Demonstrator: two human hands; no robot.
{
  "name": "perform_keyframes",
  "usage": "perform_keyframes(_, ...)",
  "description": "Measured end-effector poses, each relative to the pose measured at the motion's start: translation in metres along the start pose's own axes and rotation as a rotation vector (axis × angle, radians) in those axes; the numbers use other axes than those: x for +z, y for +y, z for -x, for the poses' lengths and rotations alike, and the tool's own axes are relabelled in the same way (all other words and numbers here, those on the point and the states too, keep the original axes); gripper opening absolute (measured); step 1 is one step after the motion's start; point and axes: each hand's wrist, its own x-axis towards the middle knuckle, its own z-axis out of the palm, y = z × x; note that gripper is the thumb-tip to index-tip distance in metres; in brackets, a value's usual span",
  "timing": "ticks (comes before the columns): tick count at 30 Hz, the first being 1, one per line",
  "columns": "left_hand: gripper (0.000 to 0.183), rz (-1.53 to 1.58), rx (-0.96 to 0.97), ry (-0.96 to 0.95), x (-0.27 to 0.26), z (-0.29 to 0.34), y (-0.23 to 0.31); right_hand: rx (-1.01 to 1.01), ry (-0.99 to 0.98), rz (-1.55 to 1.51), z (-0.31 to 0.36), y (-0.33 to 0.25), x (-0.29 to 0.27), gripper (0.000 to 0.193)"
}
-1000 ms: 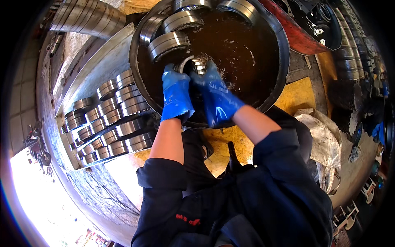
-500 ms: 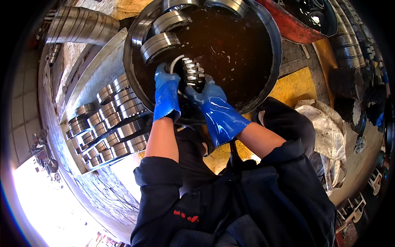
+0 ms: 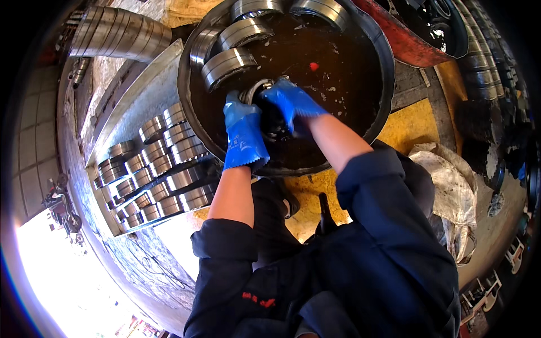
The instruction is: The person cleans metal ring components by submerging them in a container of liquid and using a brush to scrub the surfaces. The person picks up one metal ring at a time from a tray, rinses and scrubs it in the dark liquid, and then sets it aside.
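Both my hands wear blue rubber gloves and work over a round dark basin (image 3: 389, 90) of brown liquid. My left hand (image 3: 241, 121) is closed round the near left side of a roller bearing (image 3: 256, 90). Across its right side lies my right hand (image 3: 290, 101), fingers curled down over the rim. The gloves hide most of the bearing; only part of its shiny ring shows. Below the hands, something dark and wet in the basin cannot be made out. Several large steel bearing rings (image 3: 228, 65) stand in the liquid along the basin's far left side.
Left of the basin, a tray (image 3: 115, 225) holds rows of steel rings (image 3: 180, 141). More rings (image 3: 121, 34) lie stacked at the far left. A red tub (image 3: 403, 42) adjoins at the far right. A whitish sack (image 3: 445, 186) lies at right.
My right hand has moved up from the bearing's near side onto its right rim, covering the rollers that showed before. A small red spot now shows on the liquid.
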Motion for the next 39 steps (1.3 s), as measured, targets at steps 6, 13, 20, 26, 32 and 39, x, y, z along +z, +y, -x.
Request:
perform_keyframes(6, 0.058, 0.111, -0.021, 0.043, 0.001, -0.013, -0.033, 0.353, 0.544, 0.502, 0.073, -0.005, 0.080, 0.101)
perform_keyframes(13, 0.061, 0.047, 0.039, 0.067, 0.003, -0.011, -0.027, 0.539, 0.435, 0.719, 0.091, 0.001, 0.082, 0.097)
perform_keyframes(20, 0.060, 0.053, -0.048, 0.048, -0.002, -0.008, -0.027, 0.524, 0.414, 0.519, 0.074, -0.033, 0.060, 0.099)
perform_keyframes(26, 0.055, 0.059, 0.039, 0.054, -0.003, -0.001, -0.015, -0.230, 0.072, 0.468, 0.019, -0.025, 0.003, 0.045)
perform_keyframes(32, 0.058, 0.031, 0.019, 0.068, -0.003, 0.005, -0.010, 0.278, 0.157, -0.249, 0.031, -0.041, 0.024, 0.041)
perform_keyframes(39, 0.060, 0.068, -0.043, 0.070, -0.004, 0.005, -0.011, 0.439, 0.508, 0.599, 0.082, -0.006, 0.078, 0.095)
